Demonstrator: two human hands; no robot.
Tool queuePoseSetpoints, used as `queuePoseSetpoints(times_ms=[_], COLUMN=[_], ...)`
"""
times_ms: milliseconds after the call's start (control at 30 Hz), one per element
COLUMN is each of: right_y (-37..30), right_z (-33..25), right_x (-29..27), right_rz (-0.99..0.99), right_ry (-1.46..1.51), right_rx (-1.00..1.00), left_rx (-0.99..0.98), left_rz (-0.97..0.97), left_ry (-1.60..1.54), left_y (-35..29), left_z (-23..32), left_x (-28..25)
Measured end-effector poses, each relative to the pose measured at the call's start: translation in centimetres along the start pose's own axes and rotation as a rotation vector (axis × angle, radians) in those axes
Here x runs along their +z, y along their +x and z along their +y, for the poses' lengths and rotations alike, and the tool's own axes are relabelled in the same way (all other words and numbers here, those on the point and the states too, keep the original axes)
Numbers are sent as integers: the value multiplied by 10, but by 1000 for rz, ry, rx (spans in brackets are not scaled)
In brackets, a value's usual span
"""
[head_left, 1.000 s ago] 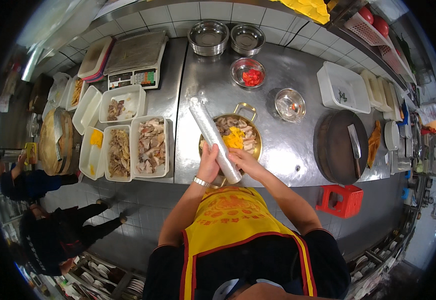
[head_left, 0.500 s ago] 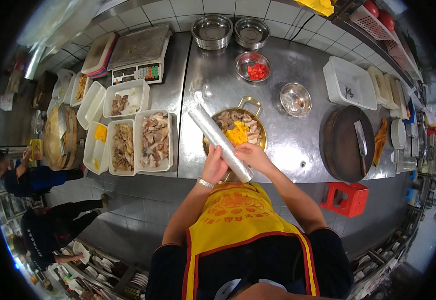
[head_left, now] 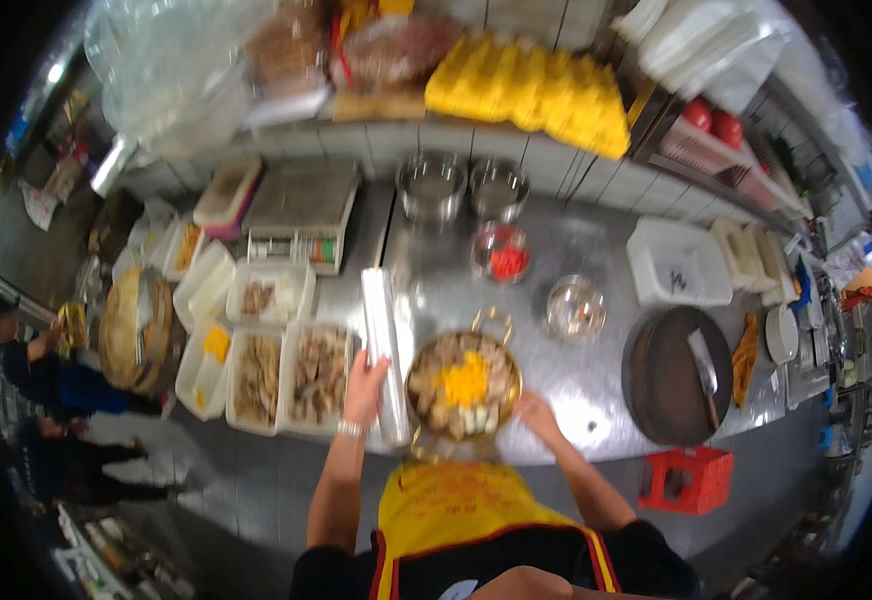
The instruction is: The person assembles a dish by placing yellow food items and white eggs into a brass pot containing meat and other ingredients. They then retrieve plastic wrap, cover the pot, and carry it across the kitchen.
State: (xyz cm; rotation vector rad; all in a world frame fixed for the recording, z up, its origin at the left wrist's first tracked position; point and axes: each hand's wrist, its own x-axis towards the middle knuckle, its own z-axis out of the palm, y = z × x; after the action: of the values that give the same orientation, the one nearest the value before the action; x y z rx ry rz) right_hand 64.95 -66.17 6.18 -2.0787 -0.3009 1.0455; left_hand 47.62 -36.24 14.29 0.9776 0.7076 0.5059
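A roll of clear plastic wrap (head_left: 384, 350) stands along the left side of a brass two-handled pan (head_left: 493, 322), and my left hand (head_left: 364, 388) is closed around it. Meat pieces, a heap of yellow strips (head_left: 467, 378) and pale chunks (head_left: 478, 419) fill the pan. Just off the pan's right rim, my right hand (head_left: 536, 414) has its fingers drawn together. Whatever they pinch cannot be made out through the blur; no film shows distinctly over the food.
White tubs of cut meat (head_left: 318, 375) line the left, below a scale (head_left: 299, 225). Beyond the pan are a bowl of red pieces (head_left: 508, 262) and a clear-covered bowl (head_left: 576, 308). A cleaver (head_left: 704, 370) lies on the round board (head_left: 651, 385); a red stool (head_left: 688, 480) stands below.
The wrap roll has swung from slanting over the pan to upright at its left. My right hand has left the roll for the pan's right side. The view has tipped up toward the shelf.
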Motion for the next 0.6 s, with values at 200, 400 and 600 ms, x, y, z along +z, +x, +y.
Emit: queuePoseSetpoints(times_ms=[200,400,600], right_y=[-78,-35,44], right_z=[-170,-306,-335], right_x=[3,-149,-220], right_rz=[121,309,498], right_ry=[160,482,75], right_rx=[-860,-722,-836], left_rx=[125,452,-234], left_rz=[-468,-70,199], left_ry=[-277,663,982], left_y=[-9,32,-4], left_z=[65,14,-152], left_x=[144,83,-31])
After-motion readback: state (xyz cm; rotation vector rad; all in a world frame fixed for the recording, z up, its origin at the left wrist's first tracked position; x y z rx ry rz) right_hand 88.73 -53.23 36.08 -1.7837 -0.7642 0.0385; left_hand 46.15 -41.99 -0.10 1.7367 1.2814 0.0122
